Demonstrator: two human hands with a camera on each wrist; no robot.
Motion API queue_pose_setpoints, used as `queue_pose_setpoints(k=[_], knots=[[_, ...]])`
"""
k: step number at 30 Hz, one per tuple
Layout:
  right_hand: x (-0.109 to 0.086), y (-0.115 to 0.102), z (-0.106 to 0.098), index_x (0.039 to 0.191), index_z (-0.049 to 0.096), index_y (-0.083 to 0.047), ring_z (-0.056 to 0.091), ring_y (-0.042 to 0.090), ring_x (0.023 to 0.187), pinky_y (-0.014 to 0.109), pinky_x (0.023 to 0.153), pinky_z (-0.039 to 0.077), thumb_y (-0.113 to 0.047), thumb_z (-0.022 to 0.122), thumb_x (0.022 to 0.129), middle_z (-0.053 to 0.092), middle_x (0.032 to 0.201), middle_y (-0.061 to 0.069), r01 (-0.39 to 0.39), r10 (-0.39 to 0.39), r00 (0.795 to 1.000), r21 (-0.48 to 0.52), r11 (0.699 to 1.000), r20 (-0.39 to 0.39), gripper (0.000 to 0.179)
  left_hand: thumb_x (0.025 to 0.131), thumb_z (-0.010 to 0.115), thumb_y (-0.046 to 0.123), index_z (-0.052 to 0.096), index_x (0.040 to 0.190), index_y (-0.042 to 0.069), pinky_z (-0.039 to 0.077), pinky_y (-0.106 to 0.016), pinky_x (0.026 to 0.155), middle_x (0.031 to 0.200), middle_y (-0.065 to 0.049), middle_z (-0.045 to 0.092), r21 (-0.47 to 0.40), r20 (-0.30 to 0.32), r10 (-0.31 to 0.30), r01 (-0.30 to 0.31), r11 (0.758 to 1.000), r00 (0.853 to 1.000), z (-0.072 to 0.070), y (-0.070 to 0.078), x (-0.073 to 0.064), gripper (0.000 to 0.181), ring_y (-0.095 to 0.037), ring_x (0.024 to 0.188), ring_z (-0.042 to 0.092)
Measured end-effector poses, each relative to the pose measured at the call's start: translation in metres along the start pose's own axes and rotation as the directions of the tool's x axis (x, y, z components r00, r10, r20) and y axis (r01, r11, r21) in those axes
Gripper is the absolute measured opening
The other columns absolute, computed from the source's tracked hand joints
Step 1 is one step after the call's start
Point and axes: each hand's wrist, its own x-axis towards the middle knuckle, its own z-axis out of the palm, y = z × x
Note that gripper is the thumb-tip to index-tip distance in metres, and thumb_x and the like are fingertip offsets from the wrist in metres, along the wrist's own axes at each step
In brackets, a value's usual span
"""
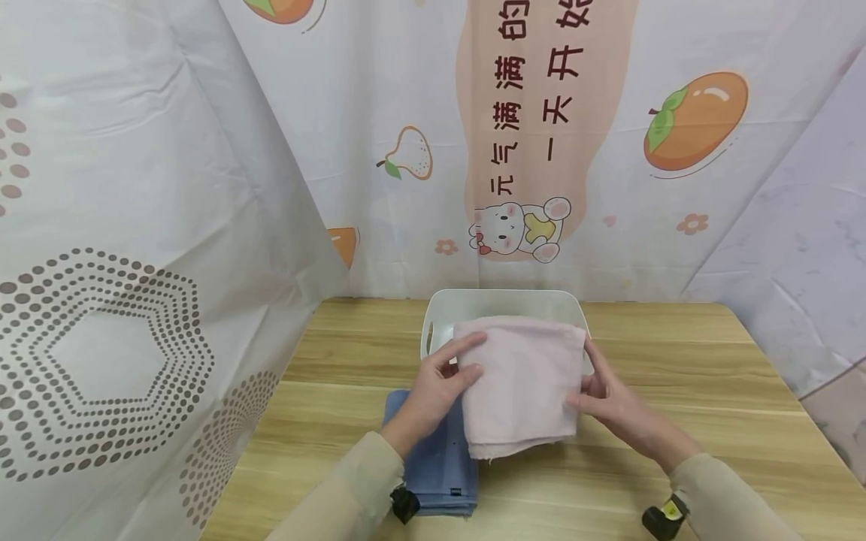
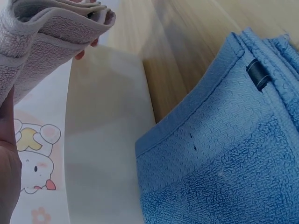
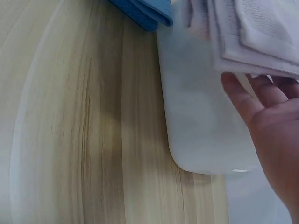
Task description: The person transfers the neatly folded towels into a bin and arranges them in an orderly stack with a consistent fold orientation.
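A folded pale pink towel [image 1: 521, 383] is held up by its two sides in front of and over the white plastic bin [image 1: 504, 302]. My left hand [image 1: 433, 389] grips its left edge, thumb on the near face. At the opposite edge my right hand [image 1: 612, 398] pinches the towel. In the right wrist view, the layered edges of the pink towel [image 3: 261, 42] show above the fingers. A folded blue towel [image 1: 440, 469] lies on the table below my left forearm. Its dark tag [image 2: 258, 74] shows in the left wrist view.
The wooden table [image 1: 676, 361] extends to both sides of the bin. Behind it hangs a white printed curtain [image 1: 406, 210], with another patterned curtain [image 1: 122, 225] at the left. The bin's near wall [image 2: 107, 135] stands beside the blue towel.
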Motion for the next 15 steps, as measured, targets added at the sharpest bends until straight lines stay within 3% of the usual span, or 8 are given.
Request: queue_pose_setpoints(k=[4, 11, 15], knots=[[-0.0009, -0.0003, 0.003, 0.158, -0.028, -0.032, 0.067, 0.027, 0.113, 0.032, 0.095, 0.055, -0.001, 0.057, 0.101, 0.056, 0.129, 0.028, -0.008, 0.008, 1.0, 0.011, 1.0, -0.011, 0.107, 0.097, 0.07, 0.009, 0.06, 0.143, 0.011, 0.055, -0.024, 0.085, 0.15, -0.003, 0.053, -0.006, -0.008, -0.006, 0.006, 1.0, 1.0, -0.0008, 0.0003, 0.0012, 0.048, -0.012, 0.101, 0.064], [0.0015, 0.0006, 0.006, 0.157, -0.02, -0.048, 0.069, 0.031, 0.109, 0.042, 0.089, 0.059, 0.003, 0.057, 0.1, 0.051, 0.134, 0.028, 0.02, -0.017, 0.999, 0.044, 0.999, -0.05, 0.109, 0.097, 0.069, 0.005, 0.06, 0.143, 0.007, 0.054, -0.024, 0.087, 0.151, -0.004, 0.053, -0.009, -0.029, -0.023, 0.022, 1.0, 0.999, -0.0033, 0.0001, 0.0035, 0.047, -0.011, 0.102, 0.064], [0.0029, 0.0013, 0.0061, 0.158, -0.017, -0.048, 0.071, 0.033, 0.105, 0.045, 0.085, 0.06, 0.006, 0.058, 0.099, 0.053, 0.134, 0.025, 0.041, -0.039, 0.996, 0.022, 0.999, -0.079, 0.11, 0.097, 0.068, 0.006, 0.061, 0.142, 0.009, 0.053, -0.025, 0.088, 0.151, -0.003, 0.053, 0.007, -0.041, -0.044, 0.045, 0.999, 0.998, -0.0051, 0.0005, 0.0055, 0.046, -0.013, 0.101, 0.064]])
